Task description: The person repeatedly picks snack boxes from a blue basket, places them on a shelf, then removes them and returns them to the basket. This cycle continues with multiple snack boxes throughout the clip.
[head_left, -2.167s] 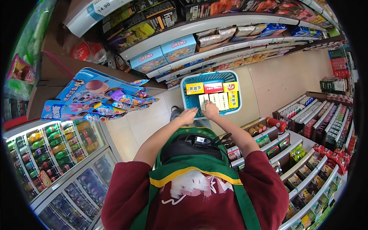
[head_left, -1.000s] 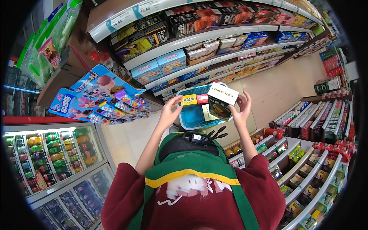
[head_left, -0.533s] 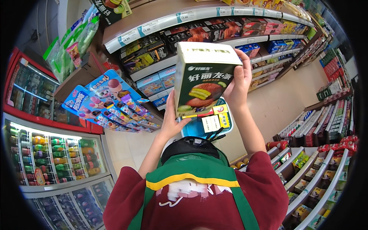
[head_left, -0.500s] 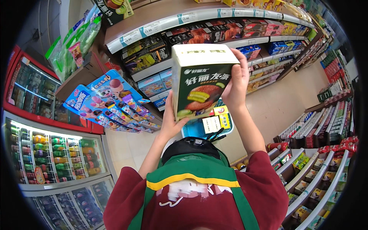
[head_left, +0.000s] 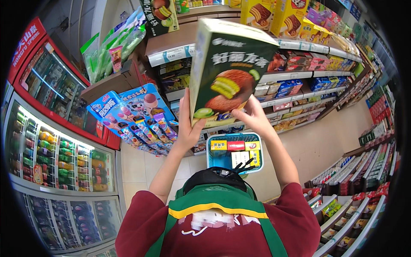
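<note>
A large dark green and cream snack box (head_left: 229, 70), with a picture of a filled round cake on its front, is held up before the shelves. My left hand (head_left: 188, 122) grips its lower left edge, thumb on the front. Around its lower right part is my right hand (head_left: 252, 115), with the thumb on the front and the other fingers mostly behind. Below the box stands a blue basket (head_left: 210, 160) holding several small yellow, white and red packs. A similar dark green box (head_left: 158, 17) stands on the upper shelf at the left.
The shelf rack (head_left: 291, 77) with boxed snacks spans the far side. A blue hanging candy display (head_left: 132, 115) and red-framed drink fridges (head_left: 64, 158) stand on the left. Curved low racks of packets (head_left: 351, 210) lie at the right. Yellow boxes (head_left: 257, 15) sit on the upper shelf.
The box has risen and moved farther away toward the upper shelf. My right hand has shifted from its upper right side to its lower part. More of the basket shows.
</note>
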`<control>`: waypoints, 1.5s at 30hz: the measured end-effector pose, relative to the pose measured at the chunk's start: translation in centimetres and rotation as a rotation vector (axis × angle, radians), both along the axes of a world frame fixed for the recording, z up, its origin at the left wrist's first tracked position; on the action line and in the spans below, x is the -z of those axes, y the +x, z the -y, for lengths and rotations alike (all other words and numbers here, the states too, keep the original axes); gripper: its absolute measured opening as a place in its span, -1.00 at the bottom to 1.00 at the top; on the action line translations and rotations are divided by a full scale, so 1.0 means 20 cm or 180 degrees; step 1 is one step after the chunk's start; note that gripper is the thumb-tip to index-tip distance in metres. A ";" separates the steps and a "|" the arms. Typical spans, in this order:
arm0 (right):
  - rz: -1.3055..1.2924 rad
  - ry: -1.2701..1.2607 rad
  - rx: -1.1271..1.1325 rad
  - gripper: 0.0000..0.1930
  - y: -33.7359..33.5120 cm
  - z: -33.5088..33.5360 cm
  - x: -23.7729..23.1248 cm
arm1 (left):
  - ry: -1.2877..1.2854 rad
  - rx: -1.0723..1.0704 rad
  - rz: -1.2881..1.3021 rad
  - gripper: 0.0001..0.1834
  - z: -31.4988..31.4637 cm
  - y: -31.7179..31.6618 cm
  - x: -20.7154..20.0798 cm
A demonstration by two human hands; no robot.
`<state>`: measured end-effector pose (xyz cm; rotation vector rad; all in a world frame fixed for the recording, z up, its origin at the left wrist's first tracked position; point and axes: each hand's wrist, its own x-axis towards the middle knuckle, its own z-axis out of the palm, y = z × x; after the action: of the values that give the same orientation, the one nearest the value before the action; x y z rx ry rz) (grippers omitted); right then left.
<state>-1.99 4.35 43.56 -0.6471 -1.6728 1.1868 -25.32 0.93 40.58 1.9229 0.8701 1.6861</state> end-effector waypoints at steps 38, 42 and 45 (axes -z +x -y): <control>0.1630 0.1867 0.1767 -0.43 -0.99 -1.49 -0.47 | 0.0700 -0.3881 -0.2176 -0.27 -1.15 -0.29 -0.39; 0.1877 0.1830 0.1813 -0.44 -0.99 -1.46 -0.50 | 0.0648 -0.3900 -0.2197 -0.25 -1.15 -0.28 -0.39; 0.1924 0.1912 0.1885 -0.43 -0.99 -1.43 -0.50 | 0.0705 -0.3951 -0.2237 -0.26 -1.16 -0.28 -0.39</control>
<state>-21.78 33.02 53.66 -1.0665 -1.9872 0.0352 -31.00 24.09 48.31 2.3177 2.6405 1.6101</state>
